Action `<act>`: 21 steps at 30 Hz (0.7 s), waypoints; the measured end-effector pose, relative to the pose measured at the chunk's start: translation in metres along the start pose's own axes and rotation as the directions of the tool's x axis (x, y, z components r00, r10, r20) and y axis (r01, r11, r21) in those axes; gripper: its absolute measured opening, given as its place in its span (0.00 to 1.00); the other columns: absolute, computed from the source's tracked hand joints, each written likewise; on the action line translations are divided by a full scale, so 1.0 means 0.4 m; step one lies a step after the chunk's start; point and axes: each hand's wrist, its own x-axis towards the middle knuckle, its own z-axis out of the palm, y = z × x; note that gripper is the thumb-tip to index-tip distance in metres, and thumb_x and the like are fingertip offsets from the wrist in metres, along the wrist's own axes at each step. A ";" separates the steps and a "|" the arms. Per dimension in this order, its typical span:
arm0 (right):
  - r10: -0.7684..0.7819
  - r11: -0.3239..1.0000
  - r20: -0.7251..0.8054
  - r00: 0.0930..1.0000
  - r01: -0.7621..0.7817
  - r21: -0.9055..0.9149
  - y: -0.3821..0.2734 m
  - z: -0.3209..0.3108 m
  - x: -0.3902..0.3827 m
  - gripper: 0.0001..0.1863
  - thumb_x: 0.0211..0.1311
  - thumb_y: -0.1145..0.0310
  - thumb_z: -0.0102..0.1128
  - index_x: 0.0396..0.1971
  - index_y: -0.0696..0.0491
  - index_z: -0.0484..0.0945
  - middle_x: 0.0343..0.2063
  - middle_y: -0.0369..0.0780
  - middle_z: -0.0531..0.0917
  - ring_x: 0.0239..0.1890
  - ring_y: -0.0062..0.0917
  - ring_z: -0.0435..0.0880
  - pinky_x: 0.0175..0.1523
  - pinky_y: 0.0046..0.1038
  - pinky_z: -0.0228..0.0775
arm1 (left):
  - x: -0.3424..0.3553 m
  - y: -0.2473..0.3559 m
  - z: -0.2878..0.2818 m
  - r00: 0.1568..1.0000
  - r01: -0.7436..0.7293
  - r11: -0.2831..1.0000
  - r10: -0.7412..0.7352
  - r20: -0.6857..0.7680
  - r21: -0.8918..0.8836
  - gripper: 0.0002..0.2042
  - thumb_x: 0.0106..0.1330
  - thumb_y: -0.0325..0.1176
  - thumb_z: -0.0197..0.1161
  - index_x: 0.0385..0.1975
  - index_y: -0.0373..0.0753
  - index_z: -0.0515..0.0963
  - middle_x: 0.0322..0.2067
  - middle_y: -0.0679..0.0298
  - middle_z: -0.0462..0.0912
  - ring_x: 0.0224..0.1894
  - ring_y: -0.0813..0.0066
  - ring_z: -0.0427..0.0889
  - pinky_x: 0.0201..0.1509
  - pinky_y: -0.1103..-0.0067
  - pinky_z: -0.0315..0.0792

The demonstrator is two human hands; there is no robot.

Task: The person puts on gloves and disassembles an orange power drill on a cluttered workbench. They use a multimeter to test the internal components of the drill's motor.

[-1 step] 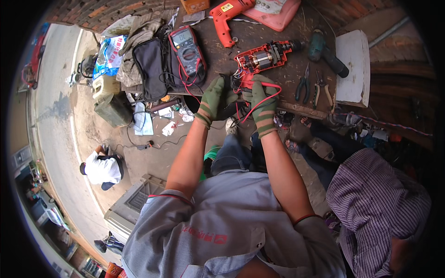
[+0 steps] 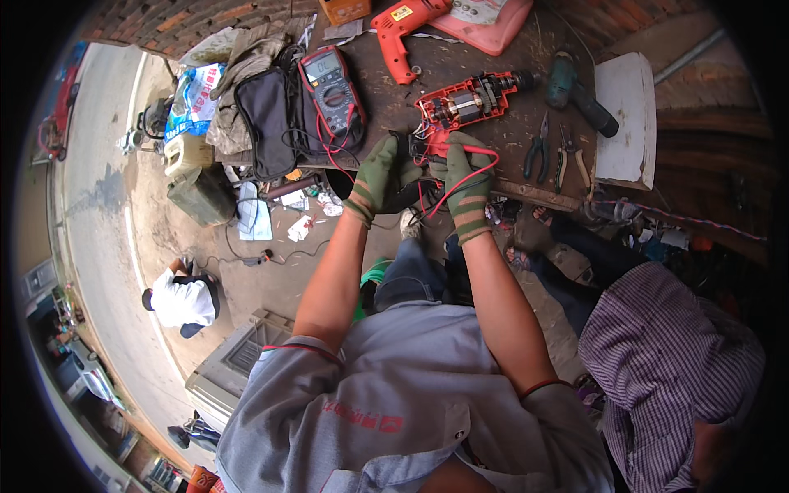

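Observation:
An opened power drill lies at the table's near edge, its red half-housing showing the motor, gears and wires. At its handle end, my gloved right hand is closed around a red test probe, whose red lead loops down. My gloved left hand is closed beside the handle, against something dark; what its fingers hold is mostly hidden. To the left, a red and grey multimeter rests on an open black case, with its display lit and leads plugged in.
Beyond the opened drill lies another red drill. Pliers, cutters with pale handles and a green cordless tool lie right, near a white board. A person in a checked shirt is close on my right.

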 end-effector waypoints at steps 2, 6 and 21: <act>-0.010 1.000 0.002 1.000 0.010 0.015 -0.002 0.000 0.002 0.10 0.72 0.72 0.55 0.50 0.54 0.79 0.37 0.38 0.85 0.24 0.22 0.85 0.29 0.25 0.83 | -0.001 0.013 -0.001 0.999 -0.001 1.000 0.000 0.037 0.022 0.22 0.81 0.40 0.51 0.70 0.41 0.66 0.59 0.63 0.76 0.52 0.74 0.82 0.54 0.76 0.82; -0.004 1.000 -0.007 1.000 0.004 0.009 -0.004 0.000 0.005 0.10 0.72 0.72 0.55 0.50 0.54 0.79 0.37 0.37 0.85 0.23 0.22 0.84 0.29 0.24 0.82 | -0.015 0.064 0.025 0.978 0.210 0.907 -0.192 0.085 -0.365 0.22 0.82 0.43 0.48 0.71 0.43 0.65 0.62 0.64 0.76 0.58 0.71 0.80 0.59 0.71 0.80; 0.024 0.997 0.016 1.000 -0.025 0.067 0.003 -0.021 0.000 0.10 0.74 0.70 0.55 0.51 0.54 0.77 0.38 0.40 0.84 0.24 0.26 0.85 0.29 0.27 0.82 | 0.014 0.048 0.026 0.979 0.201 0.887 -0.192 0.062 -0.416 0.18 0.80 0.36 0.53 0.66 0.40 0.72 0.48 0.67 0.82 0.40 0.73 0.85 0.51 0.67 0.84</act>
